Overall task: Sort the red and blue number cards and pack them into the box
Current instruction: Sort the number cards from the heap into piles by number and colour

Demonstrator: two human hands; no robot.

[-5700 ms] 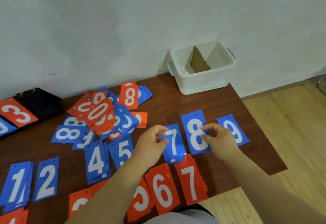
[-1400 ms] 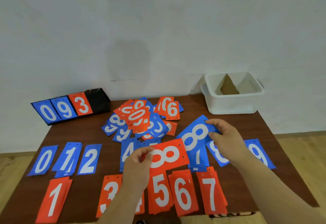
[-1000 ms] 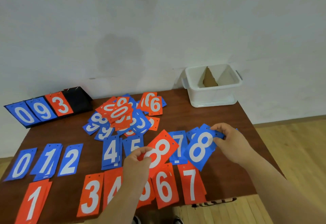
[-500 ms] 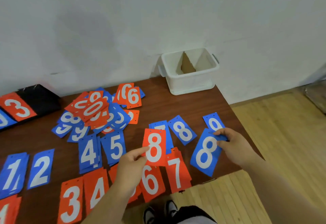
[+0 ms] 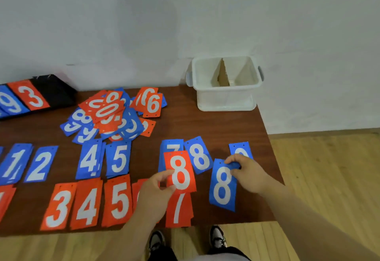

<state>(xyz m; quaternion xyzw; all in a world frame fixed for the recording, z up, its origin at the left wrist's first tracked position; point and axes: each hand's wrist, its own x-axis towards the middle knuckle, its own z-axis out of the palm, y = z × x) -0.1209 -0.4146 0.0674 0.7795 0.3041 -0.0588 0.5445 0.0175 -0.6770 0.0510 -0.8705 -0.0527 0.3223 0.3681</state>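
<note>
Red 8 card [image 5: 182,170] sits pinched in the left grip [image 5: 155,190].

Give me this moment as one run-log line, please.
left hand: pinches red number-8 card | right hand: pinches blue number-8 card | white plastic box: no cards visible

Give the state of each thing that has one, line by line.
left hand: pinches the red 8 card.
right hand: pinches the blue 8 card at its top end.
white box: open-topped, divided, no cards visible inside.
far pile: red and blue cards mixed, unsorted.
</note>
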